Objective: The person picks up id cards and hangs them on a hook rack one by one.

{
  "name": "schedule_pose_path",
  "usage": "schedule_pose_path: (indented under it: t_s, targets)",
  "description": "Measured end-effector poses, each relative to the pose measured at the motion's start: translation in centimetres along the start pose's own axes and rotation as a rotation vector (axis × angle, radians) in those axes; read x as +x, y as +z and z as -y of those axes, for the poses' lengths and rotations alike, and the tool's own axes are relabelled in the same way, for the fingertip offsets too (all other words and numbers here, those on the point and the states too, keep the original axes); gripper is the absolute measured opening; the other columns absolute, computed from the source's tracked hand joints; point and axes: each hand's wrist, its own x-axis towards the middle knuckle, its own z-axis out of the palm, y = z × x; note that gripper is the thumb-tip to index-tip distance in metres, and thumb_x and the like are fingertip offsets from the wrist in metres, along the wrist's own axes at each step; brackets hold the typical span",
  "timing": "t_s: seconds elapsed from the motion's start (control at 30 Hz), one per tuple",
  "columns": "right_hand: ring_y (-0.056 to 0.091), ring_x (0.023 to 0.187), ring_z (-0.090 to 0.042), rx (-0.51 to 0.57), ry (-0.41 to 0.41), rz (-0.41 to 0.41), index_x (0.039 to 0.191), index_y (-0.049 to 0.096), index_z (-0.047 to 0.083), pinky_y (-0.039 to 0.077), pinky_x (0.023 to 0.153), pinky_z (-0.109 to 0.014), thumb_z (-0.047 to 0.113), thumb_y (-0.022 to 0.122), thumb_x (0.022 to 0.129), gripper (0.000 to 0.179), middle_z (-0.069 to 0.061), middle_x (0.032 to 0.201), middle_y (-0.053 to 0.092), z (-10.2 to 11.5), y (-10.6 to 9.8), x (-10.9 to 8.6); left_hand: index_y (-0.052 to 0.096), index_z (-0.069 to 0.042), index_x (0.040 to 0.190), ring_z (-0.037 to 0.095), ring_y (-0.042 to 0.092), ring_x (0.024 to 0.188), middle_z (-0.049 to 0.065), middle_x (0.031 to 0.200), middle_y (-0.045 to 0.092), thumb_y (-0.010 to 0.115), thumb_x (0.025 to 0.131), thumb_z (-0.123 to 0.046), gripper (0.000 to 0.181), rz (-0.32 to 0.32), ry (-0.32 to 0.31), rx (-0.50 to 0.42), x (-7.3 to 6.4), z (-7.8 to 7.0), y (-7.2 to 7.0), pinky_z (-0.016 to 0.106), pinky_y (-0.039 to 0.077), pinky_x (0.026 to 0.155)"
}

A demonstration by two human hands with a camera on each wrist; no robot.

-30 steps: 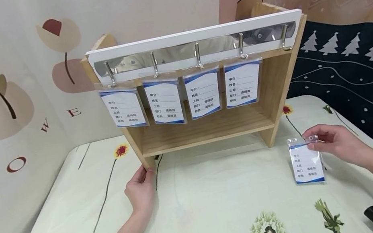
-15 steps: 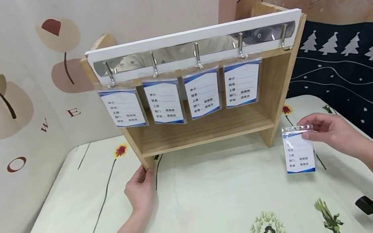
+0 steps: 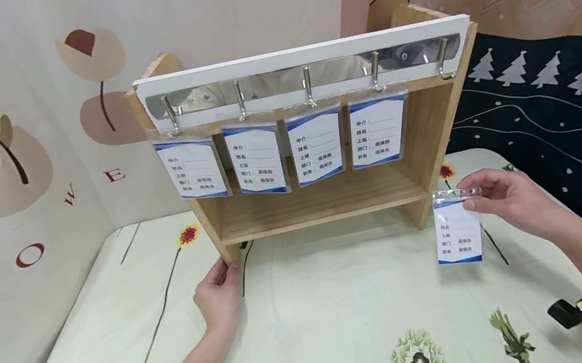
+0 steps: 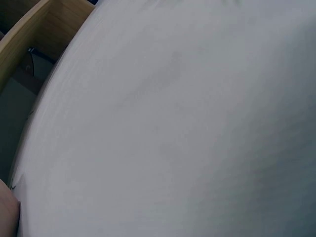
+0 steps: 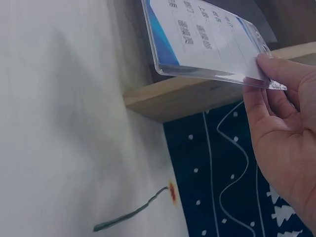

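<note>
My right hand (image 3: 511, 202) pinches a badge holder (image 3: 457, 228) by its clear top edge, between thumb and fingers, above the table right of the wooden rack (image 3: 323, 205). The right wrist view shows the same badge holder (image 5: 207, 37) tilted, with the thumb on its face. At the foot of the rack's left side panel, my left hand (image 3: 219, 296) grips the wood; some of its fingers are hidden behind it. Several similar badges (image 3: 316, 145) hang from metal hooks (image 3: 308, 85) along the rack's front. The rightmost hook (image 3: 444, 59) carries no badge.
A pale flowered cloth (image 3: 333, 302) covers the table. Behind it stands a light printed curtain (image 3: 241, 11), with a dark curtain (image 3: 553, 102) showing trees at the right. The rack's lower shelf (image 3: 322, 199) sits behind the hanging badges.
My right hand has lifted the badge holder and carried it a little left, closer to the rack. The left hand keeps its place at the rack's foot.
</note>
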Motion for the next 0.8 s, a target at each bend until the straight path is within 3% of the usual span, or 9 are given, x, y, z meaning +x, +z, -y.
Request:
schedule_pose_path:
  t_s: [0.33,0.6,0.8]
  targets:
    - [0.064,0.085,-0.013,-0.023,0.029,-0.015,0.122,0.063,0.000,0.054,0.074,-0.018,0.008,0.070,0.098,0.027,0.003,0.102,0.071,1.4,-0.2,0.8,0.064,0.003,0.135,0.030,0.067,0.116,0.020,0.126,0.068,0.062,0.100,-0.010,0.037,0.006,-0.009,0.005,-0.1,-0.1,0.0,0.017,0.054,0.084]
    - [0.064,0.086,-0.013,-0.006,0.018,-0.046,0.123,0.063,0.003,0.052,0.075,-0.016,0.008,0.071,0.098,0.027,0.009,0.103,0.070,2.6,-1.2,1.6,0.062,0.003,0.137,0.031,0.067,0.117,0.021,0.128,0.067,0.060,0.102,-0.010,0.038,0.026,-0.005,0.023,-0.2,-0.2,-0.1,0.034,0.056,0.091]
    - [0.064,0.086,-0.011,-0.018,-0.015,-0.089,0.122,0.065,0.005,0.052,0.076,-0.013,0.006,0.071,0.097,0.026,0.013,0.104,0.070,4.0,-2.3,2.6,0.062,0.003,0.137,0.031,0.067,0.117,0.021,0.128,0.067,0.060,0.102,-0.010,0.038,0.031,-0.007,0.024,-0.2,-0.2,-0.2,0.034,0.056,0.091]
